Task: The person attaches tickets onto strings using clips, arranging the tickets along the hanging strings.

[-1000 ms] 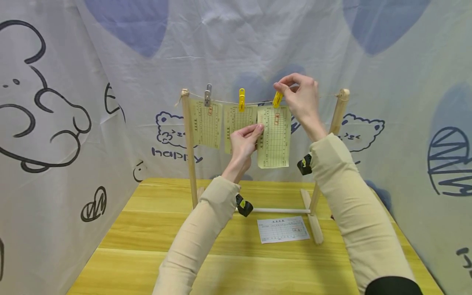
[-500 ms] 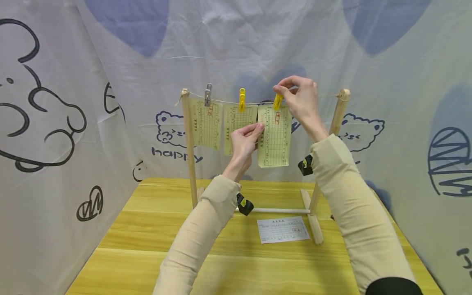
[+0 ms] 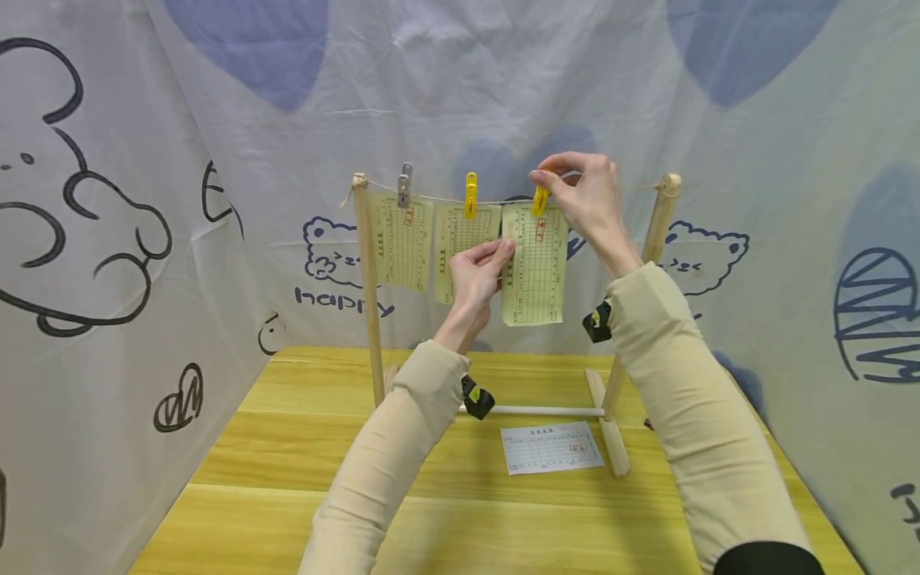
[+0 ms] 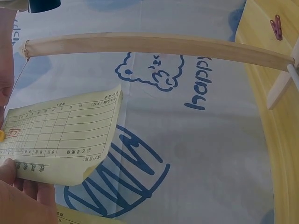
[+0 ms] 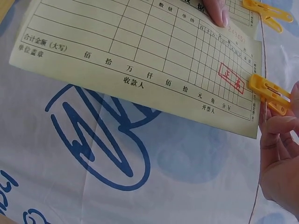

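A pale yellow receipt slip [image 3: 535, 275] with a red stamp hangs at the string [image 3: 440, 198]. My left hand [image 3: 474, 278] pinches the slip's left edge, thumb in front. At its top edge sits a yellow clothespin [image 5: 270, 93], which my right hand [image 3: 591, 192] pinches by its handles. In the right wrist view the clothespin's jaws overlap the slip's edge at the string. To the left hang two more yellow slips: one [image 3: 401, 251] under a grey clothespin [image 3: 404, 190], the other [image 3: 467, 226] under a yellow clothespin [image 3: 470, 196] and partly hidden by my left hand.
Two wooden posts [image 3: 370, 303] hold the string, joined low down by a white rod [image 3: 546, 411]. A white slip [image 3: 552, 449] lies on the wooden table [image 3: 287, 479] near the right foot. A pink clothespin [image 4: 276, 27] lies on the table. Printed cloth [image 3: 460, 64] hangs behind.
My right hand has come down very slightly at the yellow clothespin. The slip's lower edge sits a touch higher. My left hand keeps its pinch in almost the same place.
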`<state>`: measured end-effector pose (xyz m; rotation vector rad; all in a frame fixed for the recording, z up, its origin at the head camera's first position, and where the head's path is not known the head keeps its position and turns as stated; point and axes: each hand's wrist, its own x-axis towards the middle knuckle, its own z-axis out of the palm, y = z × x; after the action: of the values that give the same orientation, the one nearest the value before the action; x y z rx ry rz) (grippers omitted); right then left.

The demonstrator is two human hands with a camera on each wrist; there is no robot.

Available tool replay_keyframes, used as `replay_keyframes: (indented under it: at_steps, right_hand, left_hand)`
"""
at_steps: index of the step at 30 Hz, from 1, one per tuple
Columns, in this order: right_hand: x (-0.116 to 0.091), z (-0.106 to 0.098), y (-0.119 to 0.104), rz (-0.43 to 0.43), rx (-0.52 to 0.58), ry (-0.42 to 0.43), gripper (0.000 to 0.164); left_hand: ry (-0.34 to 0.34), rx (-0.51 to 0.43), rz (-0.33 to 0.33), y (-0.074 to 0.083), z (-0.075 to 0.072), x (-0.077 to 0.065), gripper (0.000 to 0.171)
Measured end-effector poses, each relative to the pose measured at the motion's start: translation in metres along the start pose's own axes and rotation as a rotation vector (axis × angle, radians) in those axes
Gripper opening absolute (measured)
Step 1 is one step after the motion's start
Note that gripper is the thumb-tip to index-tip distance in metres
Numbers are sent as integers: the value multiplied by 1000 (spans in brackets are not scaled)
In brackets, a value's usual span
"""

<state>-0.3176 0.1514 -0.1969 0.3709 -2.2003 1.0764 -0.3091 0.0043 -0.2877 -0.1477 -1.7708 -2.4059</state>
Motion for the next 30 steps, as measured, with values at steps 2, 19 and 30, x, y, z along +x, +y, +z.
replay_keyframes:
  at_steps: [2,19,30]
  right_hand:
    - [0,0,0,3,1,-9,31]
    - [0,-4,-1,77,20,-96,43]
    - [-3,-5,1,97,50,-125,48]
  left_hand:
    - [0,0,1,0,0,0,30]
    - [12,-10,12,0,0,1,29]
    - [37,35,33,-1,0,2,27]
